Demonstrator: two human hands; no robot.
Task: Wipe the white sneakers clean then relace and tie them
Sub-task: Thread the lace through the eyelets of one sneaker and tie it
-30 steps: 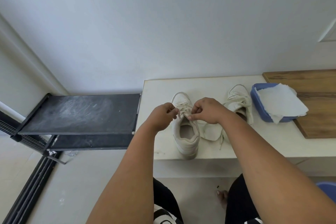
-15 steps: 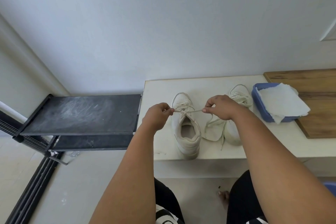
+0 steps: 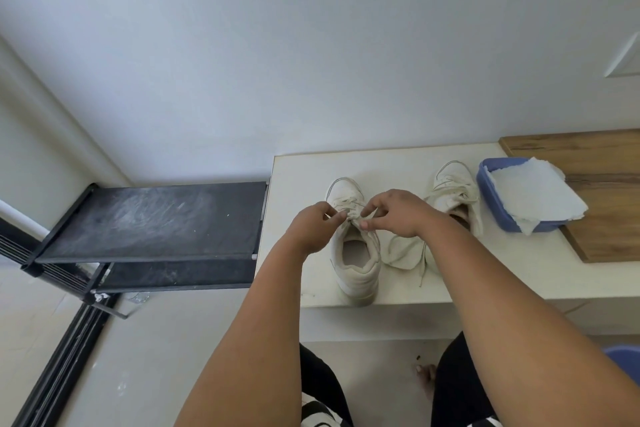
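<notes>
Left hand point(image 3: 313, 225): grip pinched on the laces point(image 3: 349, 213) at the throat of the near sneaker point(image 3: 355, 253), centre of frame.
Right hand point(image 3: 394, 213): grip also pinching those laces, thumb and forefinger curled, just beside the left hand.
Near sneaker: upright on the white worktop point(image 3: 519, 274), heel toward the front edge.
Second sneaker point(image 3: 453, 191): right of centre, partly behind the right wrist, laces loose.
Blue tub point(image 3: 498, 215): right of it, touching the wooden board point(image 3: 609, 184), white paper towel point(image 3: 533, 194) draped over it.
Black rack point(image 3: 149, 218): left of frame, beside the worktop.
</notes>
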